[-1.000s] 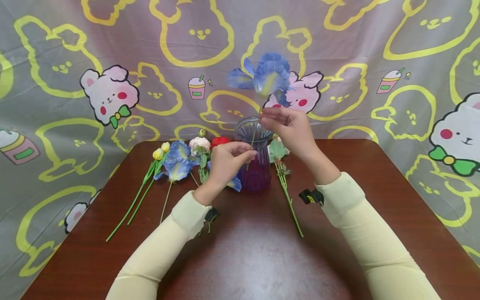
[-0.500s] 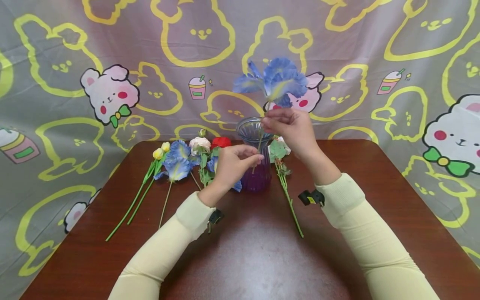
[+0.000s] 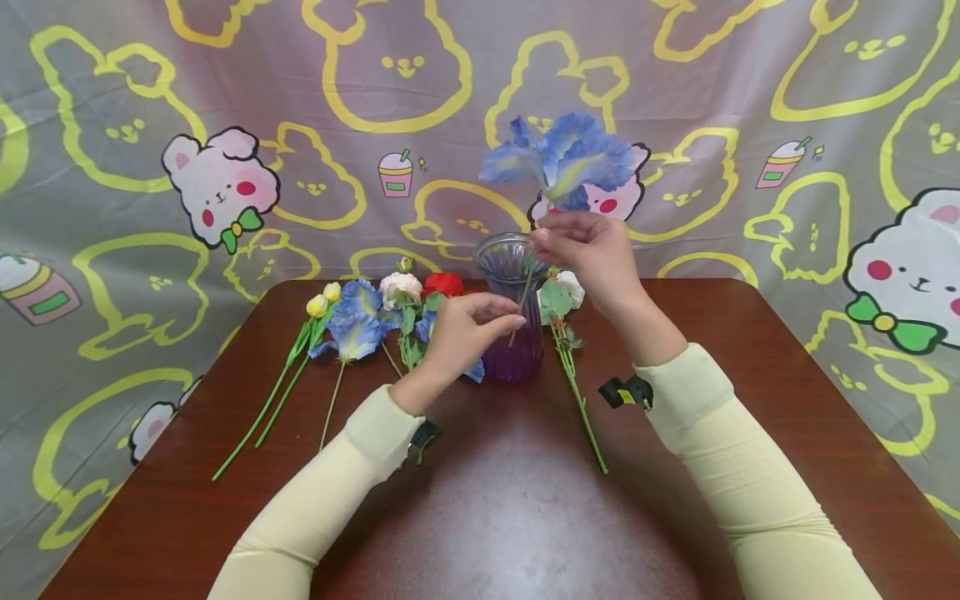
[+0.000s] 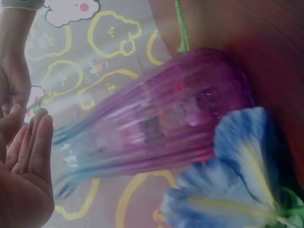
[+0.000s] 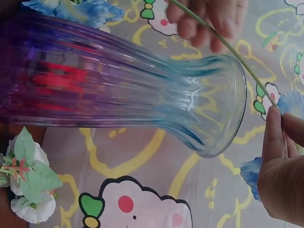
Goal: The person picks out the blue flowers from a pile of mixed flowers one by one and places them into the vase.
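Note:
A single blue iris (image 3: 562, 162) is held upright, slightly tilted, in front of a ribbed glass vase (image 3: 510, 362), purple below and clear bluish at its flared mouth. My right hand (image 3: 596, 254) pinches the stem just under the bloom. Lower down, my left hand (image 3: 467, 337) has thumb and fingertips on the same stem, before the vase's body. The right wrist view shows the thin green stem (image 5: 237, 54) running between both hands, past the outside of the vase rim. Another blue flower (image 4: 237, 166) lies by the vase base in the left wrist view.
Left of the vase lie yellow tulips (image 3: 317, 305), a blue iris (image 3: 356, 329), a pale pink flower (image 3: 401, 289) and a red flower (image 3: 442, 284). White flowers (image 3: 572, 287) with long green stems lie right of it. A patterned cloth (image 3: 420, 67) hangs behind the brown table (image 3: 480, 533).
The iris has shifted to the right, and its bloom has turned to face more forward. Both hands have moved slightly right with the stem. The vase stays put.

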The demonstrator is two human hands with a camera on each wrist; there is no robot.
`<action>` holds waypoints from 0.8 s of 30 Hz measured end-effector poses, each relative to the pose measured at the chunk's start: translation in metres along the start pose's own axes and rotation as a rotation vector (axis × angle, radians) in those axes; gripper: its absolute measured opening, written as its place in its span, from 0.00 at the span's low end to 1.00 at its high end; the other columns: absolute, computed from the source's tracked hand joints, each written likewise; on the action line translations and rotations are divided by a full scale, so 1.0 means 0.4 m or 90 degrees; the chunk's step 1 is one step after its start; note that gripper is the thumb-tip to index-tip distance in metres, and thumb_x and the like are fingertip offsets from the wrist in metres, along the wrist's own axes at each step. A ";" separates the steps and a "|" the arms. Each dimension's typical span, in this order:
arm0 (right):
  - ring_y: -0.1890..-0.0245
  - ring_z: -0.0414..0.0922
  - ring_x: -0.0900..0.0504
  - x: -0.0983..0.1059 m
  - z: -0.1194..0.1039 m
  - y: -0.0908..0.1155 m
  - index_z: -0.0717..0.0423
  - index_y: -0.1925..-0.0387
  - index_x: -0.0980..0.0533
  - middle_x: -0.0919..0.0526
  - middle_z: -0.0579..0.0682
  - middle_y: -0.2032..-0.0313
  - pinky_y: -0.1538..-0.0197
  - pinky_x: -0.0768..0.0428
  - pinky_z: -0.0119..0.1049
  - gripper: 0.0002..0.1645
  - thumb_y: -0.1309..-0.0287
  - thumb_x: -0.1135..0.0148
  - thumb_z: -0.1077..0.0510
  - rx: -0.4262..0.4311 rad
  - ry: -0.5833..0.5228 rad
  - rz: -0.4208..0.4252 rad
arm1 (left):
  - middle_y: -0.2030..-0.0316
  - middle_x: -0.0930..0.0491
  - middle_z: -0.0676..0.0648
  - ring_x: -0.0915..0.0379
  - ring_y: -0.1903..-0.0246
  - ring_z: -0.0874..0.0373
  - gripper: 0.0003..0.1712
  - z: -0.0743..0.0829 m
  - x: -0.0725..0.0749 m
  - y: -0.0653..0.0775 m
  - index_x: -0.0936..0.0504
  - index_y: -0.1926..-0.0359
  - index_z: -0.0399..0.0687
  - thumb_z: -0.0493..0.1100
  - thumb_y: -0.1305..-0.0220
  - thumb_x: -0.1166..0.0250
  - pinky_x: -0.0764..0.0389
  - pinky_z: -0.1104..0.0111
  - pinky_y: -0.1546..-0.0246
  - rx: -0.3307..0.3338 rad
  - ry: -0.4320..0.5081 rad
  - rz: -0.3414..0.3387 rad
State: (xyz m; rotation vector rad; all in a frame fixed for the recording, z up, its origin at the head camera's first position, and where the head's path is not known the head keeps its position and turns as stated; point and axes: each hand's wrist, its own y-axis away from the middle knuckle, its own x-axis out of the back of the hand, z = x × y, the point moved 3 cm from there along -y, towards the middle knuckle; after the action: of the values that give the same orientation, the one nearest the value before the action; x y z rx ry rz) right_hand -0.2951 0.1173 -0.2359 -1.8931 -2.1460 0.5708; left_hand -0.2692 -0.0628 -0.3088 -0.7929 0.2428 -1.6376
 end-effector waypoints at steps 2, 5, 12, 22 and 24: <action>0.69 0.47 0.14 0.005 -0.002 -0.002 0.78 0.56 0.24 0.15 0.55 0.68 0.61 0.17 0.36 0.17 0.44 0.33 0.69 -0.007 -0.016 0.010 | 0.69 0.14 0.49 0.17 0.71 0.62 0.10 -0.009 0.008 0.004 0.13 0.64 0.39 0.41 0.44 0.27 0.18 0.67 0.69 -0.001 -0.012 -0.002; 0.69 0.47 0.14 0.013 -0.008 -0.004 0.75 0.57 0.23 0.15 0.55 0.68 0.61 0.17 0.37 0.15 0.45 0.32 0.68 -0.012 -0.021 0.020 | 0.67 0.14 0.49 0.17 0.69 0.62 0.11 -0.024 0.021 0.009 0.13 0.63 0.40 0.42 0.44 0.26 0.18 0.67 0.67 0.004 -0.032 0.003; 0.70 0.46 0.14 0.026 -0.038 -0.015 0.72 0.61 0.21 0.15 0.56 0.69 0.60 0.17 0.37 0.12 0.45 0.32 0.68 0.012 -0.031 0.033 | 0.64 0.14 0.47 0.17 0.65 0.58 0.15 -0.054 0.041 0.006 0.14 0.59 0.39 0.43 0.45 0.26 0.18 0.63 0.62 0.040 -0.046 0.038; 0.70 0.46 0.14 0.037 -0.065 -0.036 0.70 0.64 0.22 0.15 0.57 0.69 0.62 0.17 0.35 0.06 0.45 0.34 0.71 0.022 -0.088 0.063 | 0.46 0.21 0.41 0.25 0.45 0.52 0.35 -0.096 0.027 -0.001 0.25 0.40 0.38 0.47 0.46 0.25 0.24 0.61 0.47 0.100 -0.074 0.016; 0.69 0.46 0.14 0.041 -0.070 -0.042 0.68 0.65 0.23 0.16 0.57 0.68 0.62 0.17 0.34 0.05 0.44 0.34 0.71 0.017 -0.109 0.076 | 0.44 0.23 0.41 0.27 0.43 0.52 0.38 -0.105 0.020 -0.004 0.27 0.38 0.38 0.48 0.46 0.24 0.25 0.61 0.45 0.114 -0.087 0.002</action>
State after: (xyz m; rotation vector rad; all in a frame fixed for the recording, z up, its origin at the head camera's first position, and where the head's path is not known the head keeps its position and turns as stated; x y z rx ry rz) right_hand -0.3012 0.1357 -0.2049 -2.0364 -2.1231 0.8078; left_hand -0.2964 -0.0810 -0.3360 -0.7630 0.0000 -1.5694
